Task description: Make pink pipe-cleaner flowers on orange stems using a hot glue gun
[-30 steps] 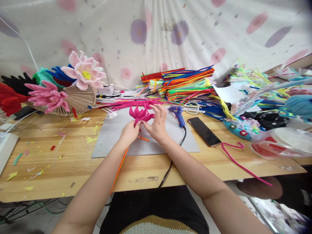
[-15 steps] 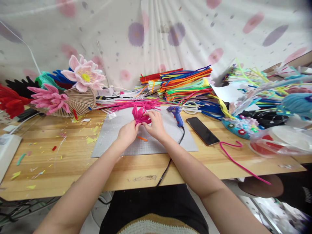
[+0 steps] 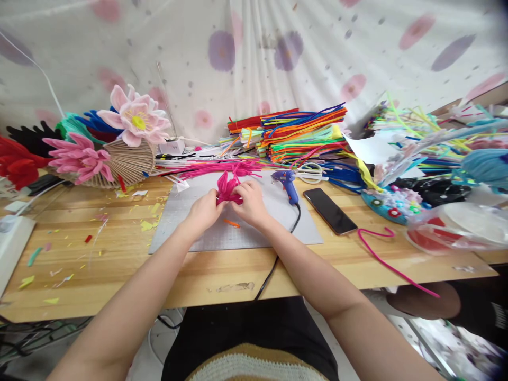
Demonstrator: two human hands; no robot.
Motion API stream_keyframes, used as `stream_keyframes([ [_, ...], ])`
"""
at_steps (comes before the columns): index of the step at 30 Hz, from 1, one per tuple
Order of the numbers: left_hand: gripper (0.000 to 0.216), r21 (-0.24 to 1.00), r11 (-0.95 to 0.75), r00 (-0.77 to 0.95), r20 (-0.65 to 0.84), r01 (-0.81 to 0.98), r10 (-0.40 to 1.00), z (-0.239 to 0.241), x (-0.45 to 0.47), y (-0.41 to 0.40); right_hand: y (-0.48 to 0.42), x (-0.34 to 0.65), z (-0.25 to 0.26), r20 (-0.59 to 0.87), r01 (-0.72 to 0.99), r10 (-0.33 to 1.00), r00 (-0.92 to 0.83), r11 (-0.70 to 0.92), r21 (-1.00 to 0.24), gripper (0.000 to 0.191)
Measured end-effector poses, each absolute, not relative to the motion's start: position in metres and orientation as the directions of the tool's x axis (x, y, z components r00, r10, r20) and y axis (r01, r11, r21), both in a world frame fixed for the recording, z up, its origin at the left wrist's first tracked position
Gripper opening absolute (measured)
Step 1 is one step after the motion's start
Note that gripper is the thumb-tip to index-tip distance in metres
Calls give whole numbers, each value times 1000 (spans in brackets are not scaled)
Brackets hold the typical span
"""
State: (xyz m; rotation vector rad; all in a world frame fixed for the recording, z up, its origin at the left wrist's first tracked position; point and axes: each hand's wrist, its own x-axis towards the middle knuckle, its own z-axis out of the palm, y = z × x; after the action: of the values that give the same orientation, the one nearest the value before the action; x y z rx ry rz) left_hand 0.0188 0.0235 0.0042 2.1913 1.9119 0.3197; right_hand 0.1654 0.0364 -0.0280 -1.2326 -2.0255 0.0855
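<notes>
Left hand (image 3: 205,209): thumb and fingers pinching base of magenta petal bundle (image 3: 225,186). Right hand (image 3: 251,203): fingers curled in, closed on bundle's right side. Bundle located between hands, over grey mat (image 3: 296,227). Change: one second ago right fingers raised and spread, petals fanned wider; now gathered. Markings on blue glue gun (image 3: 291,192) too small to read.

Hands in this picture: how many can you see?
2: the left hand and the right hand, on either side of the magenta petals. Another person seems to be at lower right; their hands may be hidden.
</notes>
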Motion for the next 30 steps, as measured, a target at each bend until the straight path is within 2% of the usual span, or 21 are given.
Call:
stream_keyframes([
  [3,29,365,-93,105,-13,926,994,3,25,23,36,164,-29,568,739,779,-266,543,-399,7],
  [5,29,354,-76,94,-34,932,995,3,30,21,35,163,-29,571,736,776,-268,548,-399,7],
  [13,28,192,-200,198,32,961,980,2,29,11,34,164,-30,579,721,770,-269,560,-409,10],
  [18,28,99,-177,171,68,979,983,-1,27,11,31,161,-31,596,704,757,-267,576,-416,11],
  [21,28,62,-167,160,102,984,982,-1,23,11,26,163,-25,652,648,710,-266,632,-424,19],
  [25,28,41,-169,162,126,985,979,1,13,12,22,171,-18,768,578,627,-128,677,-456,26],
  [30,30,35,-122,118,102,992,988,3,3,12,30,181,-26,759,565,650,21,619,-546,23],
])
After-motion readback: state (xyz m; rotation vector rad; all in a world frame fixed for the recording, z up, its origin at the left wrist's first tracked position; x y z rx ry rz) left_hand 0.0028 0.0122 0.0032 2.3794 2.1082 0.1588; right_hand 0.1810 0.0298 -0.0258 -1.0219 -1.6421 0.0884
